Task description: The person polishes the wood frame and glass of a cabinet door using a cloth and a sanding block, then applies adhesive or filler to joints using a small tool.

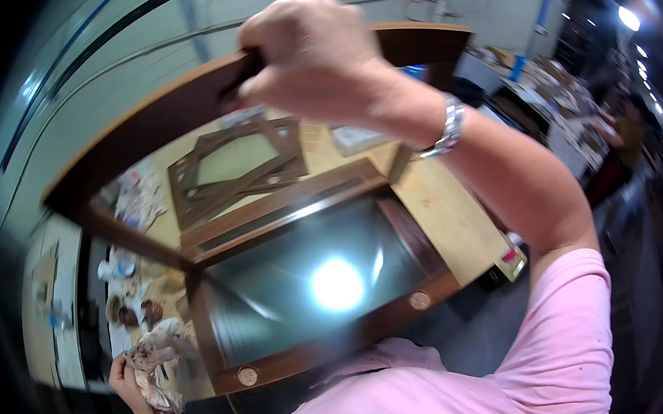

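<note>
My right hand (308, 53), a metal band at its wrist, is closed over the top edge of a dark brown wooden case (151, 119). The case stands on the table with its curved board raised high in front of me. Its near side is a glass panel (261, 310) in a wooden frame with round carved medallions at the corners; a bright lamp reflects in the glass. At the lower left, my left hand (129, 387) holds a crumpled, stained rag (157, 361) beside the case's left corner. Some of its fingers are hidden behind the cloth.
Several dark wooden frames (185, 188) lie stacked on the pale tabletop (443, 220) behind the case. Stained jars (128, 315), a white bottle (116, 270) and crumpled cloths (141, 196) are at the left. A person (625, 140) works at a cluttered bench (558, 100) far right.
</note>
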`<state>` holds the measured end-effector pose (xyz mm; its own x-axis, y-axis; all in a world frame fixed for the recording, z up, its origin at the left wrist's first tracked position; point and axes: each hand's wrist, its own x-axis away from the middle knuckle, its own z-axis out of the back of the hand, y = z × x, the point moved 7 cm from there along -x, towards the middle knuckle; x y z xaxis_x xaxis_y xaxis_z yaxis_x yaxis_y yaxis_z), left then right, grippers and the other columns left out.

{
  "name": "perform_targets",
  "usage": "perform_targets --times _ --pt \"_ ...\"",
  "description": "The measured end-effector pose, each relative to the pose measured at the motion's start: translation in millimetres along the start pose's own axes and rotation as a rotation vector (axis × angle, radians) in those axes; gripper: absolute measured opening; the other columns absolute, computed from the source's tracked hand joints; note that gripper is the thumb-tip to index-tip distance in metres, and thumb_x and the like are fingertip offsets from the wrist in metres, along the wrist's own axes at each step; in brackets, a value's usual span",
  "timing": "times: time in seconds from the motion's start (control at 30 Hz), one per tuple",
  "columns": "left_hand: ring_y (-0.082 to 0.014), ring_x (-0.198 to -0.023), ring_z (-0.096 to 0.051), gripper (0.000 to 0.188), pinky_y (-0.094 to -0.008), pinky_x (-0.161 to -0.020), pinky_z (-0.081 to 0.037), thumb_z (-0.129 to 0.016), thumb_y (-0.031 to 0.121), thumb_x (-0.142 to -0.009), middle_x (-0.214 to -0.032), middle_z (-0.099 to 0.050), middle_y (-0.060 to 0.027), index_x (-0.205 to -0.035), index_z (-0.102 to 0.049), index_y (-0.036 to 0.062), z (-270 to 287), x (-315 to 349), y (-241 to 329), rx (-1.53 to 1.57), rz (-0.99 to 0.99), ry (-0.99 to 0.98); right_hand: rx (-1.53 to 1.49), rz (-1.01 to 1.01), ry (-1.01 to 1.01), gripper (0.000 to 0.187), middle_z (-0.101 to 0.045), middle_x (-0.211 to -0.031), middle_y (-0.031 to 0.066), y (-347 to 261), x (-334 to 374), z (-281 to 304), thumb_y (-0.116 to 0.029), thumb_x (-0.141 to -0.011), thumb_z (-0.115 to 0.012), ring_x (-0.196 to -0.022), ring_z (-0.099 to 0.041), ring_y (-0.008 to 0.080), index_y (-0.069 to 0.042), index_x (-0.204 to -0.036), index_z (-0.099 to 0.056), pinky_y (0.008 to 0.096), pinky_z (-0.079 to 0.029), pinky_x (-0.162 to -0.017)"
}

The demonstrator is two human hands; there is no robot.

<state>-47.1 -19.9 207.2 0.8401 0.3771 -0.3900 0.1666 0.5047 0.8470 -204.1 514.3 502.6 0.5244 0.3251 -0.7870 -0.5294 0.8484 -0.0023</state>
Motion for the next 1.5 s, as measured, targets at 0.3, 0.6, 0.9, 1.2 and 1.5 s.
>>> perform_targets --times 0.3,0.6,0.9,1.2,1.5 --pt "-0.0076 -0.076 -0.058 0.019 -0.0222 -0.070 -0.047 -0.049 -0.006 -0.091 -0.089 -0.065 -0.0039 -0.100 -0.065 -0.0070 30 86 20 -0.003 0.233 0.280 -0.419 -0.310 -0.553 0.032 -0.063 -0.064 0.0051 70 -39 -113 -0.027 -0.078 -0.081 -0.057 -0.059 0.0123 0.003 -0.076 -0.071 0.0313 -0.048 -0.054" --pt "-0.0059 -0.076 -0.057 0.022 -0.0199 -0.070 -0.045 -0.046 -0.007 -0.089 -0.088 -0.064 -0.0027 -0.099 -0.066 -0.0070 25 105 42 0.001 0.282 0.314 -0.623 -0.595 -0.908 0.024 -0.066 -0.071 0.0039 97 37 -240 -0.019 -0.083 -0.076 -0.060 -0.056 0.0078 0.005 -0.082 -0.073 0.0269 -0.043 -0.059" --pt "-0.0078 -0.079 -0.058 0.020 -0.0218 -0.072 -0.045 -0.051 -0.007 -0.087 -0.088 -0.066 -0.0042 -0.098 -0.068 -0.0078 -39 62 127 -0.057 0.075 0.242 -0.484 -0.384 -0.932 0.054 -0.073 -0.085 0.0226 123 104 -334 -0.046 -0.076 -0.078 -0.080 -0.070 0.0306 0.005 -0.091 -0.077 0.0389 -0.052 -0.078" --pt "-0.0154 -0.074 -0.065 0.024 -0.0254 -0.068 -0.048 -0.054 -0.011 -0.079 -0.085 -0.071 -0.0133 -0.096 -0.070 -0.0071 -108 23 181 -0.150 -0.149 -0.049 -0.414 -0.209 -0.836 0.070 -0.070 -0.083 0.0219 99 137 -342 -0.058 -0.070 -0.080 -0.082 -0.068 0.0382 0.008 -0.092 -0.071 0.0431 -0.052 -0.078" --pt "-0.0335 -0.107 -0.050 0.043 -0.0406 -0.095 -0.043 -0.075 0.016 -0.077 -0.110 -0.059 -0.0164 -0.118 -0.068 0.0043 -196 14 111 -0.376 -0.148 -0.388 -0.468 -0.179 -0.819 0.061 -0.069 -0.081 0.0259 49 140 -325 -0.052 -0.071 -0.079 -0.084 -0.068 0.0394 0.007 -0.087 -0.070 0.0456 -0.051 -0.081"
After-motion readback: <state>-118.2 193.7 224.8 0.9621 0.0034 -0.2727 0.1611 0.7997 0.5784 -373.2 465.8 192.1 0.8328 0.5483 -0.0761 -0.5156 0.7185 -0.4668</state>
